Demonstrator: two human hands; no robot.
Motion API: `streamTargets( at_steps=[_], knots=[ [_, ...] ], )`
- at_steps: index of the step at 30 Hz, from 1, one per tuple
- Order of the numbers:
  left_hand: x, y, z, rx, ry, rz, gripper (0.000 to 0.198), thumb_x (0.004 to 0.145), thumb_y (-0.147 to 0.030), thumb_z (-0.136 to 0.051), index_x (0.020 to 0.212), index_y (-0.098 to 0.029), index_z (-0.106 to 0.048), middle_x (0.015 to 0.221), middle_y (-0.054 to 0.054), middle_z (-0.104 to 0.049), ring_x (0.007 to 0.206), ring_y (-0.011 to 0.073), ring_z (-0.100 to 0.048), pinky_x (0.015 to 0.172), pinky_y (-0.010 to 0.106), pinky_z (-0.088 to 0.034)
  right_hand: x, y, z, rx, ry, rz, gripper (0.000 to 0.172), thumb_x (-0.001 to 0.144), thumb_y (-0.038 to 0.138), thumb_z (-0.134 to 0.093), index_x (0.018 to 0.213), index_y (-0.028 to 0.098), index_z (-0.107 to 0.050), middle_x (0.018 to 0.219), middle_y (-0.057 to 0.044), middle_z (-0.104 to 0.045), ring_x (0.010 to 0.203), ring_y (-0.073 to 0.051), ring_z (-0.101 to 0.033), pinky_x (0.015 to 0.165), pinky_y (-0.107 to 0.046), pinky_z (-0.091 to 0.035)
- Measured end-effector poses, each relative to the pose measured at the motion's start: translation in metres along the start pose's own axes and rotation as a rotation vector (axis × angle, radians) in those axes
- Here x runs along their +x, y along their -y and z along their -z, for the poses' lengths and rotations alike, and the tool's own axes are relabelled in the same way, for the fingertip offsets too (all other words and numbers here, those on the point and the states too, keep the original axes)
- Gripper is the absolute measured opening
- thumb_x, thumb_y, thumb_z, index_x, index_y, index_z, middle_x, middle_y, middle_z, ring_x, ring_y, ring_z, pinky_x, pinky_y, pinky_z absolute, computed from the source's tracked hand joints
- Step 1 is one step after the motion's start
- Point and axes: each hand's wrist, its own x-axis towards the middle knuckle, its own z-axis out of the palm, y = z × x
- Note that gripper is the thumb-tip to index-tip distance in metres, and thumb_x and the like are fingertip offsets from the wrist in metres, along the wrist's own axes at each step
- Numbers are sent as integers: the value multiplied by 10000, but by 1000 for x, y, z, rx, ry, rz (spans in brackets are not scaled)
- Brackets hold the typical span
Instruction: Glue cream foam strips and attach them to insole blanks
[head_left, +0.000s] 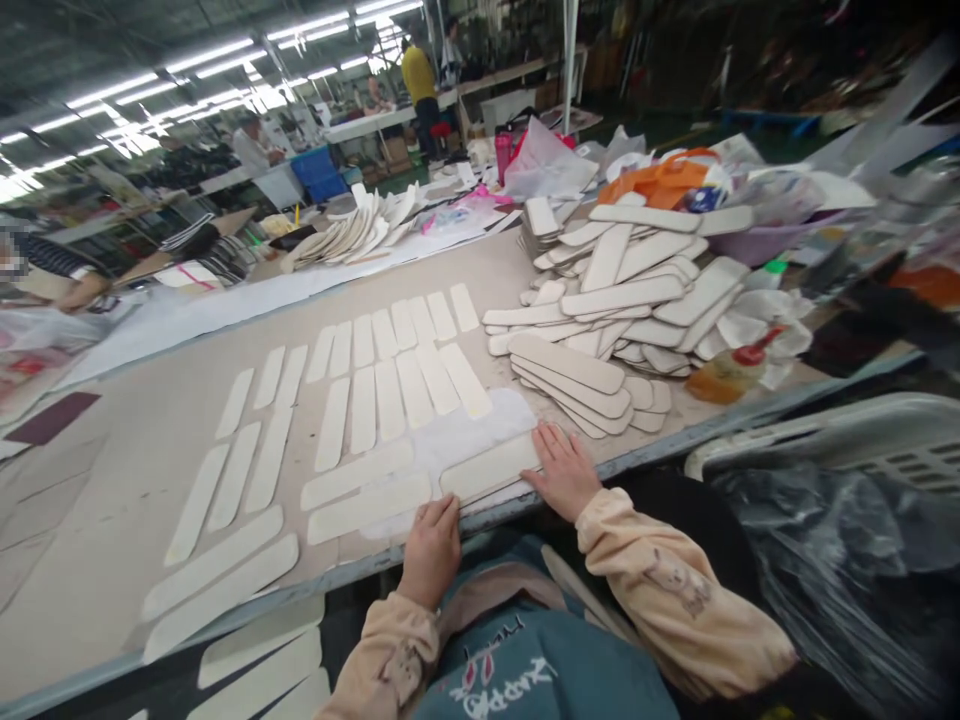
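Note:
My left hand (431, 545) rests at the near edge of the table, fingers curled down against the end of a cream oblong piece (489, 470). My right hand (562, 468) lies flat with fingers stretched out at the other end of that same piece. The piece sits on a sheet of white cloth (465, 435). Several more cream oblong pieces (382, 385) lie in rows across the beige table top (135, 450). A tall heap of the same pieces (622, 310) stands just right of my right hand.
A small bottle with a red cap (731, 370) lies right of the heap. A white plastic basket lined with a dark bag (847, 470) stands at my right. More pieces fan out at the back (352, 235). Other people stand at far tables.

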Motion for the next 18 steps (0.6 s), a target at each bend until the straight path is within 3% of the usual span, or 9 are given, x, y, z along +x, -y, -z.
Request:
streamTargets(
  at_steps=[5, 9, 12, 18],
  knots=[
    [-15, -8, 11, 46, -32, 26, 365, 877, -206, -458, 1238, -179, -501, 1206, 121, -588, 1031, 238, -565, 876, 422, -500, -1, 0, -2, -13, -13, -3, 690, 896, 550, -386, 1418, 106, -307, 1483, -100, -188, 1372, -244, -131, 1119, -435, -91],
    [-3, -21, 17, 63, -46, -3, 433, 874, -246, -477, 1297, -165, -433, 1362, 136, -458, 1254, 286, -416, 970, 472, -438, -1, 0, -1, -22, -12, 4, 705, 897, 562, -379, 1414, 88, -308, 1482, -101, -194, 1371, -235, -135, 1123, -425, -74],
    [17, -27, 7, 70, -13, -11, 476, 876, -290, -470, 1312, -109, -406, 1425, 174, -359, 1351, 321, -256, 1022, 514, -379, -1, 0, 0, -27, -11, 0, 711, 895, 568, -382, 1414, 88, -307, 1483, -99, -190, 1370, -234, -141, 1121, -425, -88],
    [27, -23, -27, 101, 27, 17, 450, 900, -267, -402, 1299, -61, -422, 1393, 215, -390, 1327, 320, -309, 1037, 504, -360, -1, 2, 3, -38, -27, -1, 702, 896, 567, -380, 1414, 98, -312, 1479, -98, -211, 1366, -240, -153, 1116, -418, -113]
  ],
)
